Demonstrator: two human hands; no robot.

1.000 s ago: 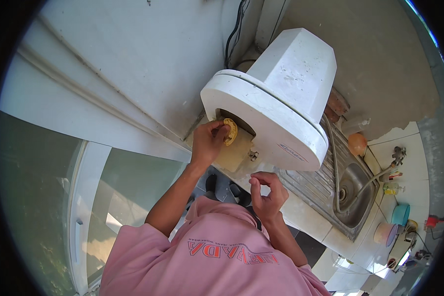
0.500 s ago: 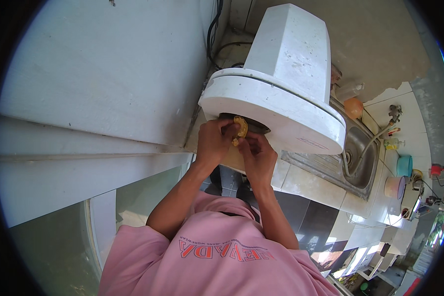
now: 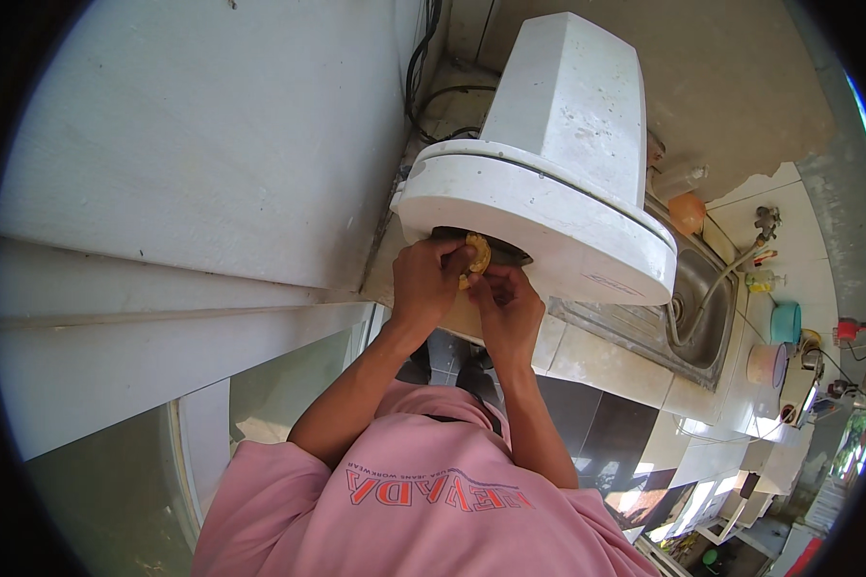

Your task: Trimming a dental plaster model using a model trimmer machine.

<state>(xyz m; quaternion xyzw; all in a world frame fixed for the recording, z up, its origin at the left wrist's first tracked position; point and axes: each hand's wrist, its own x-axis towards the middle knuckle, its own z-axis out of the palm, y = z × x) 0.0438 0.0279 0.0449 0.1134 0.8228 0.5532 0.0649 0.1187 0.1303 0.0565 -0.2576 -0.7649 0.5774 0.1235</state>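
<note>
A yellow curved piece [image 3: 480, 258], with a lumpy surface, is held between my two hands. My left hand [image 3: 425, 286] pinches it between thumb and fingers from the left. At its lower right end, the fingertips of my right hand [image 3: 512, 310] are closed together, close against it. What the piece is made of I cannot make out. Both hands are just below the white appliance [image 3: 558, 96], which has a tall tapered top over a broad rounded base. A dark opening [image 3: 512, 254] shows in the base's underside, right behind my fingers.
To the right lies a steel sink [image 3: 712, 337] with a hose running into it from a wall tap [image 3: 767, 221]. A teal tub [image 3: 787, 323] and a pale bucket [image 3: 766, 365] stand beyond it. Black cables [image 3: 419, 72] hang behind the appliance. A large pale panel [image 3: 202, 144] fills the left.
The yellow piece has turned slightly between my fingers and more of its lower end is covered. My hands stay together below the appliance; the whole view has shifted a little.
</note>
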